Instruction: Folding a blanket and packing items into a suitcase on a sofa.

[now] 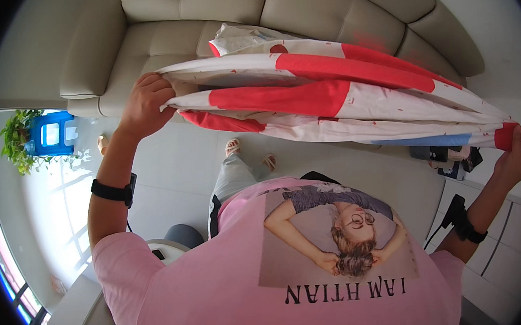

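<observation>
A large printed cloth [283, 104], patterned in red, white and some blue, is stretched between my two hands in loose lengthwise folds. My left hand [149, 102] grips its gathered edges at the left end, fingers closed over the fabric. At the far right, my right hand [516, 156] pinches a red corner between thumb and fingers. The cloth hangs in front of my chest, above the tiled floor, and hides part of the sofa. What lies inside its folds is hidden.
A beige leather sofa [164, 45] spans the far side. Left stand a blue plastic stool [53, 134] and a leafy green plant [18, 139]. Several small items [458, 160] sit below my right hand, near white cabinets [473, 217]. A round white table [168, 250] is close at left.
</observation>
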`<state>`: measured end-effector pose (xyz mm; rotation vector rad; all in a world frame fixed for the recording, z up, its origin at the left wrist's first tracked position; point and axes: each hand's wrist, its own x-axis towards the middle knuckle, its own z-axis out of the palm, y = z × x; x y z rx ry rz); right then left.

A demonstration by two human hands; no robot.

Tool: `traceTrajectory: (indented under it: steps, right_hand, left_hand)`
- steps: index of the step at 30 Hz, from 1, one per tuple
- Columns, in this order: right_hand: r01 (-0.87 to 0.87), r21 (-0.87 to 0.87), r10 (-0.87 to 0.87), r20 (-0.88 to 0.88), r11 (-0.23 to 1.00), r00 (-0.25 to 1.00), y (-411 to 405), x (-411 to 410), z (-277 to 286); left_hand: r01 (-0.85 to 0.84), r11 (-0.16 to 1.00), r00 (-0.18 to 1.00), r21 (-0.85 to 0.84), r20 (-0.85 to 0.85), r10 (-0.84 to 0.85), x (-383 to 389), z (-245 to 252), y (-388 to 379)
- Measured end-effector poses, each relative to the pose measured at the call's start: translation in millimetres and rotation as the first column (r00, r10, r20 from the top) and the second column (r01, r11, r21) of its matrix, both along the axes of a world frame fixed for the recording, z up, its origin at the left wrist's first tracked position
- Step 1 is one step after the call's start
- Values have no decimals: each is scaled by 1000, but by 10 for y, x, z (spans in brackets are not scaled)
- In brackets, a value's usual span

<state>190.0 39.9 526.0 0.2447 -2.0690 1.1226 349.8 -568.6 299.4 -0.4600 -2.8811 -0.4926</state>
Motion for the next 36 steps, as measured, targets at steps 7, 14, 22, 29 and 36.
traceTrajectory:
  steps: [7,14,22,29,36]
  right_hand:
    - [-155,143,165,-57,977,985,-361,265,181]
    - [-346,191,354,-13,919,935,-570,561,327]
    - [-247,292,268,-34,924,963,-542,606,413]
    - [-257,265,283,-66,929,957,-539,602,425]
    - [-117,284,134,-39,952,990,-603,624,502]
  left_hand:
    - [-305,738,951,602,153,268,478,-715,121]
    - [-744,221,589,630,775,-228,739,-1370,383]
    - [-632,476,450,612,789,-417,640,-1595,1229]
    - [-686,561,313,462,885,-346,427,-1791,1467]
    - [-568,508,378,647,754,-538,334,-1927,1634]
